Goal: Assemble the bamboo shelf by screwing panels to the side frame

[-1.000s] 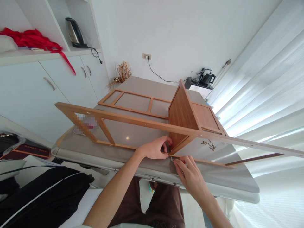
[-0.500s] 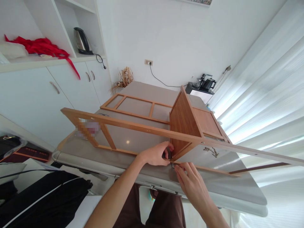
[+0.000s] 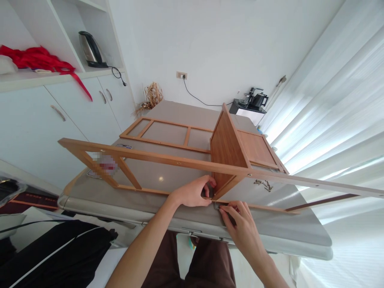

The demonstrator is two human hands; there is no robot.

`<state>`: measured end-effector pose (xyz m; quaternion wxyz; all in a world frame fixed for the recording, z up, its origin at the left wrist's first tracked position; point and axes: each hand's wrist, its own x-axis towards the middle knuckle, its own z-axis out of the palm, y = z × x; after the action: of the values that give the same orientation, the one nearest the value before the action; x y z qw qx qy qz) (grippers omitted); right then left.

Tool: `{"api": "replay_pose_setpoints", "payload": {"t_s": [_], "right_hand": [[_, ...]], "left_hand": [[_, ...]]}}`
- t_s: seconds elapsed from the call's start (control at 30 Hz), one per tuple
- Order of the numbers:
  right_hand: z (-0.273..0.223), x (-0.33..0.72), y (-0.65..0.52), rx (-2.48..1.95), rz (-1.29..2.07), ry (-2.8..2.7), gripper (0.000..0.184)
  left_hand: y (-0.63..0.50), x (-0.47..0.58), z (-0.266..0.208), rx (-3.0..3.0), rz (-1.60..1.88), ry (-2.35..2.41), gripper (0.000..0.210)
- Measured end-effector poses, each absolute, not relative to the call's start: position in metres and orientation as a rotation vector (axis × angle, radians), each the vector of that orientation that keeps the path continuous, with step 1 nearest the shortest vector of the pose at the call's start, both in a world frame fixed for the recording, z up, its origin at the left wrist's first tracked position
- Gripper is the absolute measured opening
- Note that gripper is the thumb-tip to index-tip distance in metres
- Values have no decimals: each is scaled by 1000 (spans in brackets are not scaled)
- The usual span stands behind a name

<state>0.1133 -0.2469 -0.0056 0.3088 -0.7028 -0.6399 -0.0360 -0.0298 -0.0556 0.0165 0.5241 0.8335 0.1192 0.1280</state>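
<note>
A wooden frame (image 3: 156, 156) stands on edge along the near side of the table, with an upright wooden panel (image 3: 229, 144) meeting it at right angles. My left hand (image 3: 193, 192) is closed around the lower rail where the panel's bottom corner meets it; the curled fingertips are partly hidden behind the rail. Just to the right, my right hand (image 3: 240, 220) pinches a small bent metal hex key (image 3: 216, 206) between thumb and fingers. The key's far end reaches the outer face of the lower rail beside the panel joint. Whatever fastener it meets is too small to see.
Several loose screws (image 3: 265, 185) lie on the table (image 3: 168, 208) right of the panel. Behind lie another wooden frame (image 3: 162, 143) and a flat wooden panel (image 3: 258, 148). The upper rail crosses above my hands. White curtains (image 3: 339, 120) hang on the right.
The camera view has shifted slightly, so the scene sits a little further left. Both hands stay at the same joint, and more of the hex key's bend shows now.
</note>
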Motion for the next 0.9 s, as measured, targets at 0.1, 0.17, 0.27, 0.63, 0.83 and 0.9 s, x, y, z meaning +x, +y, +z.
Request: {"api": "replay_pose_setpoints", "payload": {"t_s": [0.1, 0.17, 0.27, 0.63, 0.83, 0.9], "right_hand": [[-8, 113, -247, -1857, -88, -1674, 15], [-8, 114, -247, -1851, -83, -1685, 16], [-7, 115, -248, -1846, -54, -1705, 17], [8, 113, -252, -1883, -60, -1824, 20], [5, 112, -251, -1920, -181, -1816, 21], [3, 112, -250, -1922, -205, -1822, 21]], "left_hand": [[-55, -29, 16, 1993, 299, 277, 47], [-55, -29, 16, 1990, 298, 274, 47], [-56, -29, 16, 1996, 294, 275, 47], [-59, -26, 20, 2027, 277, 280, 46], [-60, -26, 24, 2037, 262, 300, 45], [-60, -26, 25, 2040, 263, 302, 44]]}}
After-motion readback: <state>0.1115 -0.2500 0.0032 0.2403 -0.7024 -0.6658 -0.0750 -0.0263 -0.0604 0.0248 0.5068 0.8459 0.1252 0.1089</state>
